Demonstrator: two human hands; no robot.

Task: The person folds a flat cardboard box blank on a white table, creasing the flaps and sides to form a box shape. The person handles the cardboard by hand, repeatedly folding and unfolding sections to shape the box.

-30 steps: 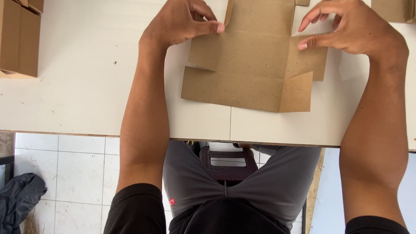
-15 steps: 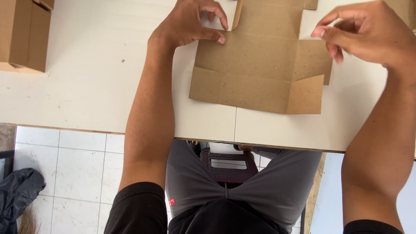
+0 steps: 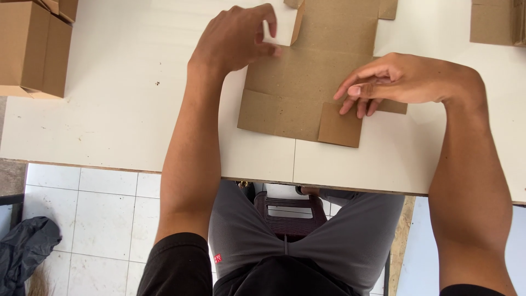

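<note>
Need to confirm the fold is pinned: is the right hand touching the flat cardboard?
Touching. The head view shows the right hand lying fingers-down on the cardboard, no gap visible.

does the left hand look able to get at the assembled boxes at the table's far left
Probably yes: bare white table lies between the left hand and the assembled cardboard boxes, though that hand now pinches the flat cardboard blank's flap.
</note>
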